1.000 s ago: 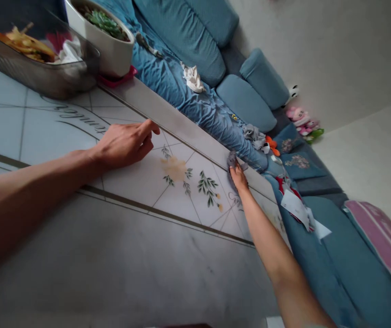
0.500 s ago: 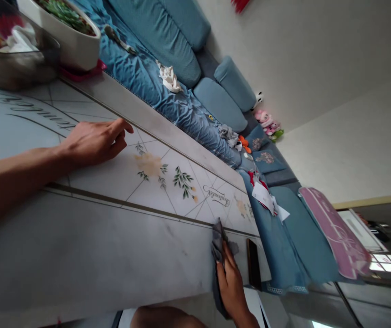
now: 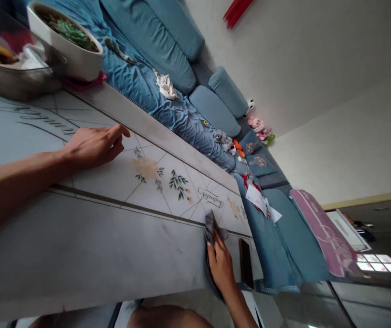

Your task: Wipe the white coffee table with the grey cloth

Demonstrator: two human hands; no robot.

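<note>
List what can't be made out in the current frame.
All in the head view:
- Right hand: palm hidden by its own back.
- Gray cloth: partly covered by that hand.
- Lettering: partly covered by left hand.
- Bin: cut off by left edge.

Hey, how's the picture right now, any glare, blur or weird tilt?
Head view: dim, soft light, brightest at the window-like panes lower right, with no strong glare on the table; head view again: the scene is tilted, so the table runs diagonally; same head view: the translucent bin upper left looks soft, while the right hand and gray cloth read clearly enough.
</note>
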